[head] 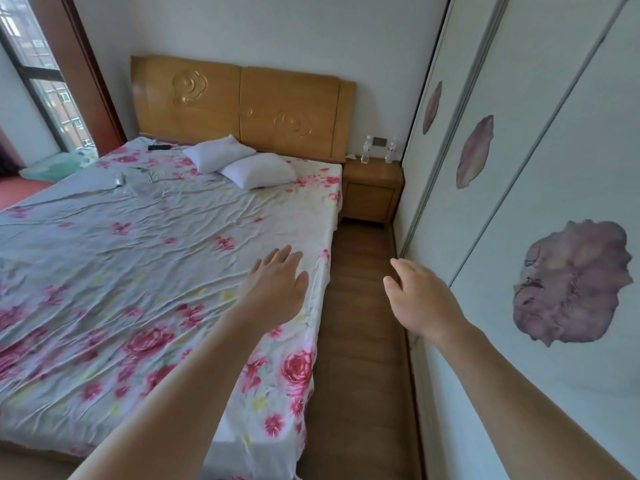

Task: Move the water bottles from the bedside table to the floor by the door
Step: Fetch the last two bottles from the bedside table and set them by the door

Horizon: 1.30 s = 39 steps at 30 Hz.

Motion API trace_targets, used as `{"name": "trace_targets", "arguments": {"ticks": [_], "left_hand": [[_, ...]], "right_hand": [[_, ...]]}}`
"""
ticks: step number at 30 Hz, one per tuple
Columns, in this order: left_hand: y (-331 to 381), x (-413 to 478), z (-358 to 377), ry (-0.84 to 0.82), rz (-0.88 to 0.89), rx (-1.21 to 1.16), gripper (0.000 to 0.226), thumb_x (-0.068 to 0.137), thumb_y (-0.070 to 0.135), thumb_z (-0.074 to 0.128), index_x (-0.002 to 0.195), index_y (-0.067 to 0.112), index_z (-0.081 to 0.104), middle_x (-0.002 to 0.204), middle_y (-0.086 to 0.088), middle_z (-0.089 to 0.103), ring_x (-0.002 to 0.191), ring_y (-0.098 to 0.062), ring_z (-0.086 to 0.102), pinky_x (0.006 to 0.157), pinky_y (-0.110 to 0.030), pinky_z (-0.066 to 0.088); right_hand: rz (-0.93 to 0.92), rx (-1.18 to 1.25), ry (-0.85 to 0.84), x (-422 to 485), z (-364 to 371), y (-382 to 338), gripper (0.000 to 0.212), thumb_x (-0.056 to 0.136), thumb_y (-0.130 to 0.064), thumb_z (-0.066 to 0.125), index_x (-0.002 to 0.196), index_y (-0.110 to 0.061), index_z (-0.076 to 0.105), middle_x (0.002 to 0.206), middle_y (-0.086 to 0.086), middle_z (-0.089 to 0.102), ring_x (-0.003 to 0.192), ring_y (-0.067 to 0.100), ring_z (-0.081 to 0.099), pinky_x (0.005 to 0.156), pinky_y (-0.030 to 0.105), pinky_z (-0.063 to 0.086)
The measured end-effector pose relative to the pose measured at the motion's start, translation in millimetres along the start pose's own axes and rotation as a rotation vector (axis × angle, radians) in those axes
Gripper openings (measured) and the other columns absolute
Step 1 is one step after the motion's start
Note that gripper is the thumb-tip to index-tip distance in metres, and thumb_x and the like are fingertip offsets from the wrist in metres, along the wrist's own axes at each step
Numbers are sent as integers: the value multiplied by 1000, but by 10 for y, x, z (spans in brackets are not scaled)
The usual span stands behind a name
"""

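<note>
Two clear plastic water bottles stand upright on the wooden bedside table (372, 174) at the far end of the room, one on the left (365, 150) and one on the right (390, 151). My left hand (277, 285) hovers over the right edge of the bed, fingers spread, holding nothing. My right hand (420, 299) reaches out over the strip of floor beside the wardrobe, also empty with fingers apart. Both hands are far short of the bottles.
A bed (138, 254) with a floral sheet and two white pillows (242, 164) fills the left. A white sliding wardrobe (519, 202) lines the right. A narrow wooden floor strip (360, 306) between them leads to the bedside table. A window (38, 77) is at far left.
</note>
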<state>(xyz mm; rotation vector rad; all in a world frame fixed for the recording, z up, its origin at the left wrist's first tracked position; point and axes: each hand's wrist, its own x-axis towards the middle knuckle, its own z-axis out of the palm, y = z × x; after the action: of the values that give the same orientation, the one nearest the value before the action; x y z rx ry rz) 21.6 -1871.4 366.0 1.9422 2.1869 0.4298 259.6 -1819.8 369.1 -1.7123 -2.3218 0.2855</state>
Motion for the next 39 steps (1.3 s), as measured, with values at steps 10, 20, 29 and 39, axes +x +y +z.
{"name": "trace_targets", "arguments": {"ticks": [10, 20, 29, 39], "left_hand": [[54, 1016, 36, -49, 125, -6, 49, 105, 36, 30, 152, 20, 31, 160, 0, 27, 147, -19, 22, 119, -37, 18], [416, 2123, 310, -83, 116, 14, 46, 105, 33, 34, 149, 19, 35, 155, 0, 34, 144, -20, 27, 117, -36, 22], [946, 3402, 584, -103, 43, 17, 42, 106, 33, 32, 144, 17, 39, 150, -2, 39, 139, -20, 33, 116, -36, 25], [1060, 4503, 671, -85, -19, 1, 48, 106, 36, 32, 152, 21, 31, 160, 1, 27, 148, -20, 23, 120, -38, 17]], "right_hand": [[135, 2, 4, 663, 39, 148, 53, 103, -38, 30, 152, -16, 31, 157, 0, 33, 145, 18, 27, 118, 37, 24], [140, 37, -2, 1692, 125, 788, 54, 103, -38, 31, 152, -15, 30, 157, 0, 33, 145, 18, 28, 119, 37, 24], [106, 46, -6, 2982, 65, 1529, 52, 104, -37, 33, 151, -15, 32, 155, 0, 36, 144, 18, 31, 118, 36, 26], [93, 90, -44, 4109, 67, 1907, 53, 103, -40, 33, 151, -19, 32, 156, -1, 35, 145, 18, 30, 118, 38, 28]]}}
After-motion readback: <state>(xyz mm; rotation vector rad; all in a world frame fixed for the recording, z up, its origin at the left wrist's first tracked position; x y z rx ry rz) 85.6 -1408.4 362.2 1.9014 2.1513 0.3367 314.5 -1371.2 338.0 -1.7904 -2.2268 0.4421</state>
